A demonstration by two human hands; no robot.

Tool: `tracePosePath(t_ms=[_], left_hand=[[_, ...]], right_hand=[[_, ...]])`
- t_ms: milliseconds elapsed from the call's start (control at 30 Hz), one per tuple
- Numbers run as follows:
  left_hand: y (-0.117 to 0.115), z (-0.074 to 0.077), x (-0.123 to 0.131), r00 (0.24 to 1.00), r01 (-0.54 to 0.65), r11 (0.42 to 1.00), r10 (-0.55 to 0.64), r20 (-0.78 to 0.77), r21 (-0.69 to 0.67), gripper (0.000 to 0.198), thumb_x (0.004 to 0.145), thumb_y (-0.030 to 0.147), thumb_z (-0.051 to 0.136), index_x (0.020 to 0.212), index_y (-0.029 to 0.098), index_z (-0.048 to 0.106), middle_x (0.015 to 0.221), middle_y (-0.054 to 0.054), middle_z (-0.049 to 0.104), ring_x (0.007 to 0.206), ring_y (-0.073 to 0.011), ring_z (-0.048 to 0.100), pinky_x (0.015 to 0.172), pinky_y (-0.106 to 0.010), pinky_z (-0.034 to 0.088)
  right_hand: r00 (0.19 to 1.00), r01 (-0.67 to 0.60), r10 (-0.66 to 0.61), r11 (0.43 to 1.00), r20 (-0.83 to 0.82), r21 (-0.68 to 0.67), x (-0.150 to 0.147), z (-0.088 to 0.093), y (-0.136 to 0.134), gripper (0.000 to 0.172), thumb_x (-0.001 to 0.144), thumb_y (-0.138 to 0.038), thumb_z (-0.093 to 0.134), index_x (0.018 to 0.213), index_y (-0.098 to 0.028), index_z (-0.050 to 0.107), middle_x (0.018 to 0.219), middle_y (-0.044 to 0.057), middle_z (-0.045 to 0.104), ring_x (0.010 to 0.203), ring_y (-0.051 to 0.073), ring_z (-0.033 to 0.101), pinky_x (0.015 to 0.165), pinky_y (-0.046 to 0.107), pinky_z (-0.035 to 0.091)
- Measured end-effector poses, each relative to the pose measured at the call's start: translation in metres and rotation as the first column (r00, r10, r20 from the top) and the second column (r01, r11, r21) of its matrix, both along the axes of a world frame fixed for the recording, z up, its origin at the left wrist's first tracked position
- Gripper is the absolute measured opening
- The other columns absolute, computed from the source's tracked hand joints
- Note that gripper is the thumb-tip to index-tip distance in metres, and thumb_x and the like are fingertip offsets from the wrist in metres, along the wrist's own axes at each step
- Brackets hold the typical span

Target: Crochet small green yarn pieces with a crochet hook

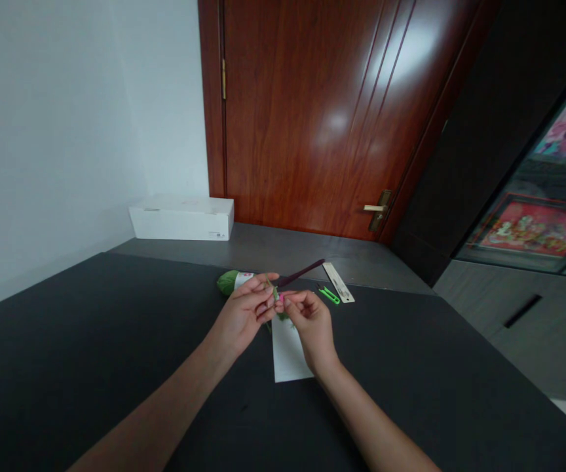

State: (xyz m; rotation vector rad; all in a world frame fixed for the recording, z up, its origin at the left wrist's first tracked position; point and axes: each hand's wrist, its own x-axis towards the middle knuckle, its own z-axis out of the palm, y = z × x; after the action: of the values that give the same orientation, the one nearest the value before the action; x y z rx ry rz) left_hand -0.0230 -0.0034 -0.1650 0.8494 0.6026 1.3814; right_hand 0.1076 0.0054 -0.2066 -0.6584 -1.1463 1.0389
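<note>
My left hand [244, 314] is closed at the fingertips around a small piece of green yarn work [276, 294]. Opposite it, my right hand [312, 324] pinches a small pink piece [281, 297], whose kind I cannot make out. The fingertips of both hands almost meet over the table. Behind my left hand lies a ball of green yarn [226, 282] with a white label band. Under the hands is a white sheet [287, 357] with green on its upper part, partly covered by my right hand.
Green thread snips [331, 295] lie right of the hands, beside a narrow off-white strip [339, 282] with a hole at one end. A long dark purple strip [302, 271] slants behind the fingers. On the dark table [165, 328], a white box [182, 219] stands at the back left by the wall.
</note>
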Motion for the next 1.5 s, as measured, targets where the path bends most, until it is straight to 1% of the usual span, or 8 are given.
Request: tracePosePath(t_ms=[133, 300, 500, 700, 867, 1067, 1300, 1500], left_hand=[[-0.0007, 0.0005, -0.0009, 1.0, -0.01, 1.0, 0.01, -0.026, -0.011, 0.032, 0.069, 0.015, 0.078, 0.1, 0.013, 0.069, 0.06, 0.004, 0.051, 0.053, -0.0071, 0.048, 0.049, -0.017, 0.037], [-0.0009, 0.0004, -0.0019, 0.999, -0.03, 0.999, 0.029, -0.033, -0.021, 0.033, 0.07, 0.014, 0.078, 0.101, 0.014, 0.069, 0.061, 0.004, 0.052, 0.055, -0.0075, 0.05, 0.055, -0.019, 0.046], [-0.0014, 0.0013, -0.001, 0.999, -0.029, 1.0, 0.029, -0.037, -0.008, 0.03, 0.07, 0.013, 0.077, 0.099, 0.013, 0.069, 0.059, 0.004, 0.052, 0.051, -0.0066, 0.048, 0.05, -0.017, 0.042], [-0.001, 0.0017, -0.0011, 0.998, -0.049, 0.999, 0.048, -0.051, -0.013, 0.029, 0.07, 0.015, 0.079, 0.098, 0.014, 0.069, 0.064, 0.003, 0.056, 0.052, -0.0068, 0.051, 0.051, -0.018, 0.043], [-0.002, 0.0009, 0.0005, 0.994, -0.069, 0.998, 0.069, -0.087, 0.001, 0.028, 0.071, 0.016, 0.078, 0.098, 0.015, 0.069, 0.064, 0.002, 0.058, 0.051, -0.007, 0.052, 0.051, -0.018, 0.044], [-0.0026, 0.0013, 0.0008, 0.991, -0.09, 0.996, 0.09, -0.094, 0.006, 0.03, 0.071, 0.018, 0.078, 0.099, 0.016, 0.068, 0.062, 0.003, 0.057, 0.053, -0.0088, 0.054, 0.055, -0.021, 0.048], [-0.0007, 0.0001, 0.0028, 0.991, -0.11, 0.992, 0.115, -0.073, 0.064, 0.029, 0.071, 0.018, 0.077, 0.098, 0.015, 0.065, 0.061, 0.003, 0.054, 0.048, -0.0071, 0.043, 0.041, -0.016, 0.03], [-0.0017, -0.0011, 0.0042, 0.991, -0.093, 0.99, 0.102, -0.086, 0.105, 0.027, 0.072, 0.018, 0.074, 0.097, 0.014, 0.064, 0.061, 0.002, 0.055, 0.05, -0.0093, 0.046, 0.041, -0.018, 0.034]], right_hand=[[1.0, -0.011, 0.011, 1.0, -0.005, -0.003, 0.0001, 0.0012, -0.002, 0.024, 0.075, -0.037, 0.079, 0.077, -0.019, 0.065, 0.078, 0.004, 0.075, 0.064, 0.016, 0.071, 0.069, 0.033, 0.061], [0.998, -0.002, -0.001, 0.999, 0.068, 0.034, 0.0012, 0.001, -0.0028, 0.025, 0.074, -0.038, 0.08, 0.082, -0.019, 0.066, 0.08, 0.005, 0.075, 0.072, 0.019, 0.074, 0.074, 0.034, 0.063], [0.995, 0.016, -0.02, 0.999, 0.101, 0.041, 0.0022, -0.0009, -0.0012, 0.022, 0.077, -0.038, 0.078, 0.081, -0.02, 0.066, 0.078, 0.005, 0.075, 0.07, 0.02, 0.074, 0.07, 0.035, 0.063], [0.981, 0.041, -0.069, 0.988, 0.181, 0.152, 0.0029, 0.0002, -0.0021, 0.018, 0.081, -0.036, 0.074, 0.078, -0.02, 0.067, 0.09, 0.008, 0.074, 0.085, 0.021, 0.072, 0.08, 0.037, 0.06], [0.97, 0.066, -0.106, 0.981, 0.218, 0.184, 0.0025, 0.0016, -0.0029, 0.015, 0.081, -0.033, 0.073, 0.076, -0.019, 0.068, 0.089, 0.008, 0.072, 0.084, 0.02, 0.07, 0.078, 0.035, 0.058], [0.988, -0.021, 0.0, 0.991, 0.156, 0.133, 0.0003, -0.002, 0.0008, 0.02, 0.078, -0.038, 0.076, 0.075, -0.019, 0.069, 0.087, 0.008, 0.072, 0.08, 0.019, 0.07, 0.073, 0.035, 0.06], [0.947, 0.021, -0.102, 0.966, 0.305, 0.256, 0.0034, 0.0037, -0.004, 0.01, 0.081, -0.023, 0.073, 0.072, -0.02, 0.069, 0.087, 0.006, 0.067, 0.084, 0.019, 0.067, 0.074, 0.032, 0.057], [0.934, 0.039, -0.131, 0.962, 0.332, 0.27, 0.0012, 0.0027, -0.0076, 0.011, 0.082, -0.017, 0.071, 0.072, -0.02, 0.067, 0.084, 0.005, 0.067, 0.083, 0.019, 0.066, 0.074, 0.031, 0.056]])
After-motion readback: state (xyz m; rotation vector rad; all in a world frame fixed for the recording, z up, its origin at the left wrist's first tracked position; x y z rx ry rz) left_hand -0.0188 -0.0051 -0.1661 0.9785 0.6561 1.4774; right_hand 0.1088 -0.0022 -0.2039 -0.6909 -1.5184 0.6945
